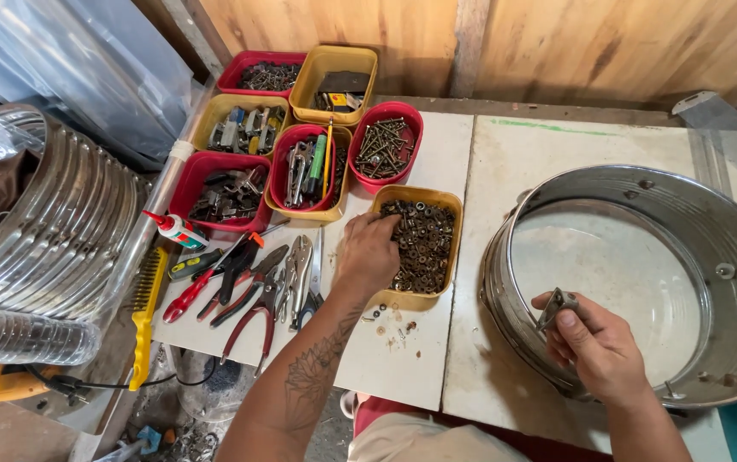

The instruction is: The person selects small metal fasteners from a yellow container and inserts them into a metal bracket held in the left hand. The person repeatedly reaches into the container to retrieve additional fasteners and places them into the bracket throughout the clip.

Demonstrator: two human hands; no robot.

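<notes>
My left hand [367,250] reaches into a yellow tray [450,204] filled with small rusty nuts and washers; its fingers dig into the pile, so what they grip is hidden. My right hand [593,342] pinches a small grey metal bracket [554,306] over the near rim of a wide shiny metal ring [732,224] that lies flat on the white worktop [518,154].
Several red and yellow trays with screws [384,145], tools and parts stand at the back. Pliers and cutters [253,287] lie left of the nut tray, with a yellow wire brush [147,310] and a glue bottle [178,229]. Stacked metal rings [60,222] sit far left.
</notes>
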